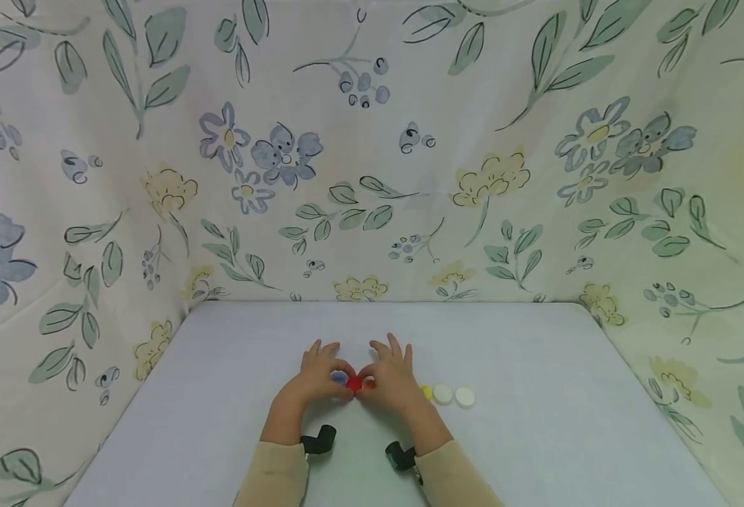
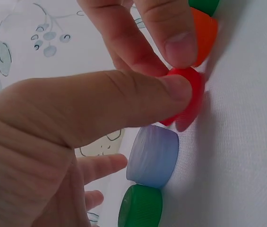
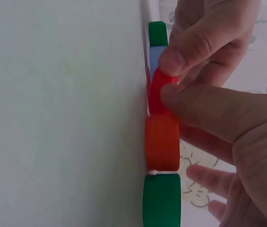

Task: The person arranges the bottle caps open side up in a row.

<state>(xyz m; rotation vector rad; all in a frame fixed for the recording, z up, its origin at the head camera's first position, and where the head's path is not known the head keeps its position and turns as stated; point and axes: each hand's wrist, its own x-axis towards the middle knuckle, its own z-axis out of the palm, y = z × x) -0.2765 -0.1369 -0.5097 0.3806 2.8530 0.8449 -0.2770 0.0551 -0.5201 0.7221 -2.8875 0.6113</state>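
A red bottle cap [image 1: 354, 384] is pinched between the thumbs and index fingers of my left hand [image 1: 313, 374] and right hand [image 1: 393, 380], which meet over it. The cap appears slightly tilted in the left wrist view. On its left sits a light blue cap [image 2: 153, 156], followed by a green cap [image 2: 142, 208]. An orange cap [image 3: 162, 143] stands to its right, with another green cap [image 3: 161, 201] beyond. The other fingers of both hands are spread and raised. My hands cover part of the row in the head view.
Past my right hand the row goes on with a yellow cap [image 1: 426, 392] and two white caps [image 1: 442, 394]. Everything lies on a white-covered table [image 1: 536, 436], with a floral cloth [image 1: 359, 155] hanging behind and at the sides.
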